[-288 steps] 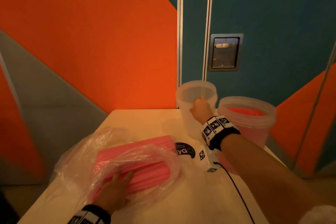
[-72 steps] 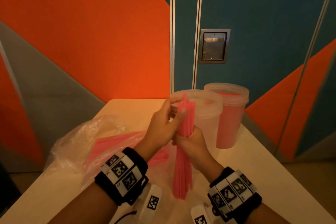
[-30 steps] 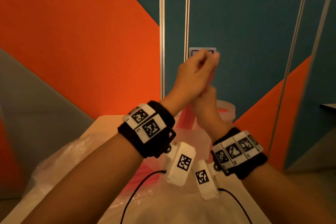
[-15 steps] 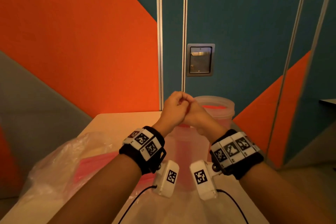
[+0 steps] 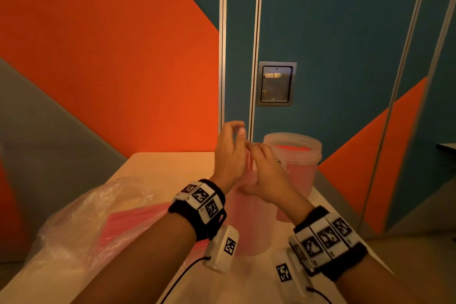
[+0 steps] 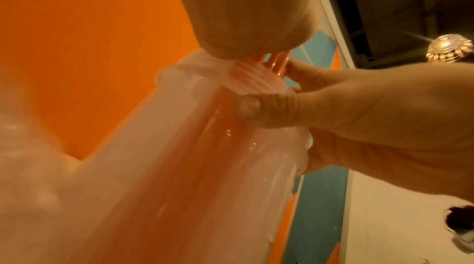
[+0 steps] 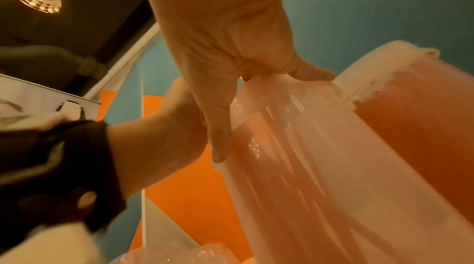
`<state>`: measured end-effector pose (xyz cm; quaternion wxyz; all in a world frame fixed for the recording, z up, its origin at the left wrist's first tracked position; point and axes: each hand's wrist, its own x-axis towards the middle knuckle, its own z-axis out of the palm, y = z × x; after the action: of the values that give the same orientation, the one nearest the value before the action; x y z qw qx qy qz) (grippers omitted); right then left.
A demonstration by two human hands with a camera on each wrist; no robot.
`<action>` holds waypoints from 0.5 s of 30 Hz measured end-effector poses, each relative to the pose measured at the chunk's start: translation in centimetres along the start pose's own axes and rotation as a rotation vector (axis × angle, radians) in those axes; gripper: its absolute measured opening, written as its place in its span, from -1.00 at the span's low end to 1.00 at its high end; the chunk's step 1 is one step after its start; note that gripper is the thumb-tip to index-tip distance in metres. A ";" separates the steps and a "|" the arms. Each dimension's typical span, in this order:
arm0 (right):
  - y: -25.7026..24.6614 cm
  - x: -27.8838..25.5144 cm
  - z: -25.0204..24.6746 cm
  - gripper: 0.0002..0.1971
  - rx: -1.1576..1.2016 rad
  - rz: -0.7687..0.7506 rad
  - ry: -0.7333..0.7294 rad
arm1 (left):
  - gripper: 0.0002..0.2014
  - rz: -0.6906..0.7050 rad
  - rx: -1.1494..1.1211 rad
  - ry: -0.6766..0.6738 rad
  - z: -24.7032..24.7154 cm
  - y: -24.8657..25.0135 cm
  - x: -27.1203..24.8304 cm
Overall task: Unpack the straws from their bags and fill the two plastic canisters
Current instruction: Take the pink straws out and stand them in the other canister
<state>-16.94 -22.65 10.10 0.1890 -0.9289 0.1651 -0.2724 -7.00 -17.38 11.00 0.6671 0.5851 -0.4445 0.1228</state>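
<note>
Two translucent plastic canisters stand at the table's far end. The near canister [image 5: 251, 224] holds a bundle of pink straws [image 6: 225, 130] standing upright, their tips at the rim. Just behind it to the right, the far canister [image 5: 296, 173] is packed with pink straws. Both hands hover at the near canister's mouth. My left hand [image 5: 235, 131] is raised over it, fingers loosely curved and holding nothing. My right hand [image 5: 256, 153] lies across the rim, its thumb [image 7: 218, 146] against the outer wall and its fingers over the straw tips.
A crumpled clear plastic bag [image 5: 81, 224] with more pink straws lies on the pale table [image 5: 172, 165] to the left. An orange, grey and teal wall with a metal recessed handle [image 5: 275, 84] stands right behind the canisters. The table drops off at its right edge.
The straw bundle, held high a second ago, has gone down into the near canister. Clasped together half a second ago, the hands have loosened, and the left fingers have lifted off.
</note>
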 end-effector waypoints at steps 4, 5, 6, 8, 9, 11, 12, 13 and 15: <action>0.1 1.1 0.4 0.10 -0.028 0.033 -0.015 | -0.79 -0.041 -0.034 0.095 -2.8 -1.9 -0.9; 0.2 1.2 0.4 0.14 -0.032 0.052 -0.016 | -0.83 -0.068 -0.027 0.119 -3.7 -2.2 -1.2; 0.3 1.2 0.4 0.19 -0.035 0.073 -0.020 | -0.86 -0.097 -0.015 0.130 -4.6 -2.4 -1.6; 0.3 1.0 0.4 0.30 -0.056 0.111 -0.016 | -0.88 -0.153 -0.006 0.092 -6.5 -2.4 -2.6; 0.2 0.7 0.5 0.35 -0.078 0.129 -0.008 | -0.88 -0.182 -0.011 0.031 -7.5 -2.3 -3.2; -0.4 -0.2 0.4 0.42 -0.119 0.156 0.020 | -0.82 -0.239 0.002 -0.157 -9.7 -1.9 -4.9; -0.9 -0.8 0.4 0.42 -0.140 0.162 0.048 | -0.80 -0.273 0.019 -0.259 -10.8 -1.9 -5.9; -1.4 -1.5 0.5 0.41 -0.162 0.159 0.091 | -0.78 -0.314 0.044 -0.359 -11.9 -1.8 -6.9; -2.6 -3.0 1.4 0.33 -0.191 0.124 0.197 | -0.77 -0.374 0.134 -0.537 -14.1 -1.6 -9.1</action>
<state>-17.94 -18.75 8.82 0.0991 -0.8995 0.2651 -0.3329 -4.80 -2.04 4.30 0.4971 0.7105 -0.4804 -0.1314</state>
